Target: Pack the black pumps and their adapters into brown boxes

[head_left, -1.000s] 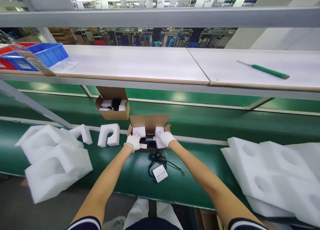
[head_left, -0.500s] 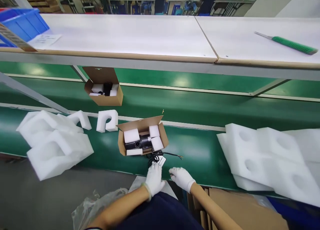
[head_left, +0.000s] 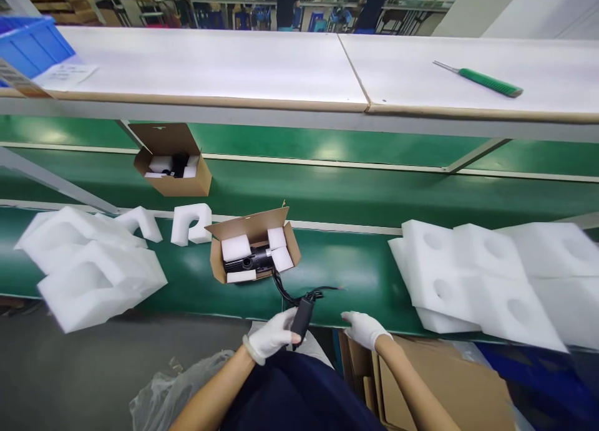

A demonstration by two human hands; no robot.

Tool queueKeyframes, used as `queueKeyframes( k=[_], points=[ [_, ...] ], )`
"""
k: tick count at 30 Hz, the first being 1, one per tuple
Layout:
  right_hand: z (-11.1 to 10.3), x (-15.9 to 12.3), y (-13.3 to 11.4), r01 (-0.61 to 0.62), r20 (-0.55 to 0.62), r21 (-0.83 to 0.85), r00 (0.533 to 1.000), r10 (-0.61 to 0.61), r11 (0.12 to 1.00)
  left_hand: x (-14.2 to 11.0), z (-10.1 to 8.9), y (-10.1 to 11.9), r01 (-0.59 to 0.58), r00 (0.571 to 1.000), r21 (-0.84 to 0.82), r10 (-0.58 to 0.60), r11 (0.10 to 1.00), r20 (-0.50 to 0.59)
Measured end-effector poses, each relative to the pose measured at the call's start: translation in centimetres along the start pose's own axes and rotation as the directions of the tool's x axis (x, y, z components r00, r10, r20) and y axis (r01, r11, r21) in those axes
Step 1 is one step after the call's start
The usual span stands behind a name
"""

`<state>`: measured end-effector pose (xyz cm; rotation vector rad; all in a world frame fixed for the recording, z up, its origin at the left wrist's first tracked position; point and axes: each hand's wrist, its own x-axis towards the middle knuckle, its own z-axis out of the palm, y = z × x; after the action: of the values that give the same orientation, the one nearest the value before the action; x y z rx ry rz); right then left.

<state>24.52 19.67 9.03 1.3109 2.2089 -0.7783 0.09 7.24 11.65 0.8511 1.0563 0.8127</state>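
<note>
Fingers and thumb of our left hand (head_left: pixel 274 336) pinch a black power block (head_left: pixel 303 317) at the green worktop's (head_left: pixel 355 275) front edge, its cable (head_left: pixel 279 285) trailing toward our open, foam-packed carton (head_left: pixel 264 222) near the back edge. Our right hand (head_left: pixel 365 330) hovers over the front edge, loosely spread, fingers partly bent.

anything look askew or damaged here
The front box sits askew: its long side slants against the edge of the green surface instead of running along it. Nothing looks spilled or clearly damaged.
</note>
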Motion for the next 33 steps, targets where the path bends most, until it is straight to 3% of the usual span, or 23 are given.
queueKeyframes(
  k=[2,6,8,11,14,17,21,24,26,30,33],
  points=[
    [-0.3,-0.3,-1.6,0.149,-0.044,0.093,0.988,-0.145,0.985,-2.6,-0.1,2.1,-0.182,0.981,-0.257,0.192,0.949,0.015],
    [-1.8,0.7,-8.5,0.478,-0.259,0.162,0.865,-0.431,0.863,-5.7,-2.1,5.4,-0.389,0.907,-0.290,0.308,0.874,-0.289],
    [-3.0,2.3,-12.4,0.519,-0.326,0.115,0.825,-0.461,0.847,-6.2,-3.6,6.2,-0.439,0.857,-0.285,0.304,0.852,-0.415],
    [-4.7,5.5,-17.2,0.513,-0.380,0.075,0.807,-0.451,0.855,-6.3,-5.8,6.5,-0.477,0.808,-0.265,0.300,0.838,-0.508],
    [-5.7,8.4,-20.1,0.551,-0.384,0.085,0.787,-0.483,0.830,-6.9,-7.7,6.2,-0.448,0.811,-0.169,0.319,0.878,-0.490],
    [-5.6,10.2,-21.1,0.552,-0.353,0.125,0.802,-0.483,0.825,-7.8,-9.4,5.9,-0.398,0.852,-0.172,0.293,0.901,-0.434],
    [-4.6,11.2,-21.0,0.577,-0.337,0.170,0.796,-0.503,0.799,-8.5,-11.2,5.4,-0.405,0.852,-0.339,0.216,0.849,-0.476],
    [-4.4,11.6,-20.8,0.604,-0.296,0.156,0.783,-0.547,0.781,-8.7,-12.5,5.3,-0.382,0.862,-0.364,0.186,0.849,-0.471],
    [-4.9,11.9,-20.3,0.609,-0.238,0.136,0.786,-0.571,0.781,-8.8,-13.5,5.4,-0.373,0.853,-0.325,0.182,0.869,-0.490],
    [-6.2,12.2,-18.4,0.613,-0.209,0.200,0.789,-0.578,0.764,-8.6,-15.2,5.9,-0.390,0.786,-0.316,0.134,0.865,-0.604],
    [-6.2,12.6,-18.7,0.570,-0.195,0.290,0.822,-0.536,0.769,-7.7,-14.9,6.7,-0.396,0.800,-0.388,0.105,0.832,-0.591]
  ],
)
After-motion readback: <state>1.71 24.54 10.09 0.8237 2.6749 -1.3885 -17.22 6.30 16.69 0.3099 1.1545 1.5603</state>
